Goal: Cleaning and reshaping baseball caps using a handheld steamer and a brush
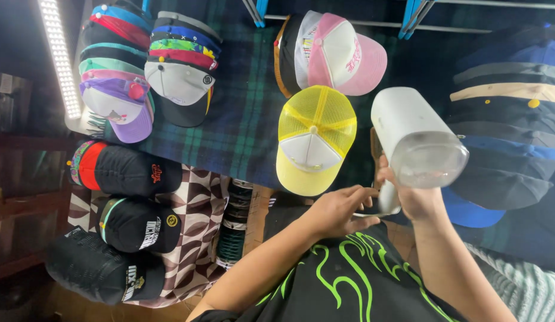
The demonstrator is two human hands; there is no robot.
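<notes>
dark plaid cloth [241,113] covers the bench under a spread of caps, with a strip light [59,59] glowing at 10 o'clock. at the centre of things is a white handheld appliance [417,140] with a clear rounded end, like a garment steamer, raised just above the bench at about 3 o'clock from the yellow mesh cap [313,140]. the right hand [411,194] is wrapped around its handle from below, fingers closed on it; the left hand [340,210] is curled beside that handle, fingertips at its base, and whether it grips anything there is hard to tell. the two hands sit close together, nearly touching. the appliance tilts with its heavy end toward the camera, so a loosened grip could let it tip onto the yellow mesh cap just beside it, or onto the pink and white cap [343,53] at 12 o'clock. if it holds water or heat, a spill or a brush against the mesh could mark or warp it. the stacked caps [149,65] at 10 o'clock and the black caps [131,220] on the patterned cloth [197,209] at 8 o'clock lie well apart, while the dark caps [510,119] at 3 o'clock are near enough for an elbow swing to knock them.
</notes>
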